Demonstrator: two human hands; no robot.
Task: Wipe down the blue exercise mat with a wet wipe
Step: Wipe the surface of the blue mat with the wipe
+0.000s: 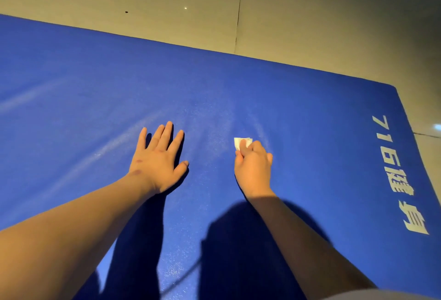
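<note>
Mat: the blue exercise mat [310,132] lies flat on the floor [310,25] and fills most of the view, directly under and ahead of both hands.
Long axis: appears to run left to right; the left end is out of view and one far corner shows at right.
Wipe: a small folded wet wipe [239,142], white, lies against the mat near its middle, just ahead of the right knuckles.
Right hand: the right hand [253,168] has its fingers curled over the wipe, grasping it and bearing it down on the mat.
Left hand: the left hand [157,159] is released, with fingers straight and spread, palm flat on the mat as a brace, beside the right and apart from the wipe.
Nearer hand: the right, which already holds the wipe.
Streaks: pale streaks [114,142] fan away ahead of and to the left of the hands.
Lettering: white lettering [398,173] runs along the right edge, well apart from the wipe.
Coming move (judged): a stroke across the mat from the wipe's spot; the strip toward the lettering looks the least streaked.
</note>
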